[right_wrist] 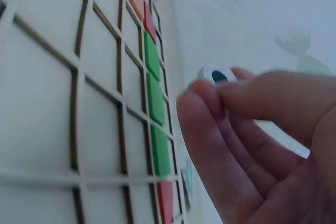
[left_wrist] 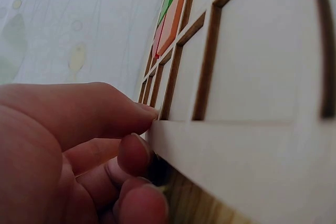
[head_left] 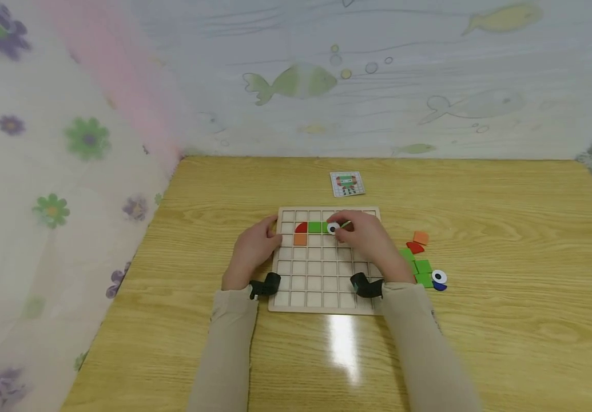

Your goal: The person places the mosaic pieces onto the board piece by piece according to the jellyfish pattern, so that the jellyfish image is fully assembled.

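A wooden grid board lies on the table. At its upper left edge, my left hand grips the rim; the left wrist view shows the thumb and fingertips at that edge. My right hand pinches a white eye disc with a dark pupil between thumb and finger, held above the board in the right wrist view. Set in one row are a red quarter-round piece, green squares and another red piece, which the right hand covers in the head view. An orange square sits below the first red piece.
Right of the board lie loose pieces: an orange one, a red one, several green squares, a second eye disc and a blue piece. A pattern card lies behind the board, before a patterned wall covering.
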Available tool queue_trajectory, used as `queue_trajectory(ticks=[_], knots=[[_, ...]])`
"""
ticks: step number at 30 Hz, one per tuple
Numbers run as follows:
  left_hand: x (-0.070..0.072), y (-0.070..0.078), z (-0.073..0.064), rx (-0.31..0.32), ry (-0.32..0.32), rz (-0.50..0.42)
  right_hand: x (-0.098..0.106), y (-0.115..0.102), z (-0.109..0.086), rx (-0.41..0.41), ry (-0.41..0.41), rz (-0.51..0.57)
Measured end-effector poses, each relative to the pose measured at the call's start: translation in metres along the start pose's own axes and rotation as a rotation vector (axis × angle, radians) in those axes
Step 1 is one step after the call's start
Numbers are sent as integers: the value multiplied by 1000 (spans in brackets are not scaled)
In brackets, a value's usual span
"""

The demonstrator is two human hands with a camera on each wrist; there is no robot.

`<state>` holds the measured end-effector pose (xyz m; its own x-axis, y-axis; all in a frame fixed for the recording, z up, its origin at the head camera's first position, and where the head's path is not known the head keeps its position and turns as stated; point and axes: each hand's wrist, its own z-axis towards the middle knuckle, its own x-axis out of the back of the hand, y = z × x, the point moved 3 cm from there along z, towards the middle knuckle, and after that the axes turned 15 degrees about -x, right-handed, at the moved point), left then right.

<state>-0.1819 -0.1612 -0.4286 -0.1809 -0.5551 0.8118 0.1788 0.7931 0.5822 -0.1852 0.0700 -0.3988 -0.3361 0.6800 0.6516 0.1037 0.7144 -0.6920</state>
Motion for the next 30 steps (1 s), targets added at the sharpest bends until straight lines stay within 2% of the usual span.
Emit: queue_trajectory(ticks=[7,16,23,30], knots=[[-2,-1,0,-2,-7,-6,-14,0,7,-66,53,19],[2,1,0,5,-2,-2,-25,-5,11,-56,83,8],[2,0,0,-3,-5,-8,-33,-10,11,-32,121,-38],[2,2,0,-2,3,9,-36,-16,7,-47,155,-79]])
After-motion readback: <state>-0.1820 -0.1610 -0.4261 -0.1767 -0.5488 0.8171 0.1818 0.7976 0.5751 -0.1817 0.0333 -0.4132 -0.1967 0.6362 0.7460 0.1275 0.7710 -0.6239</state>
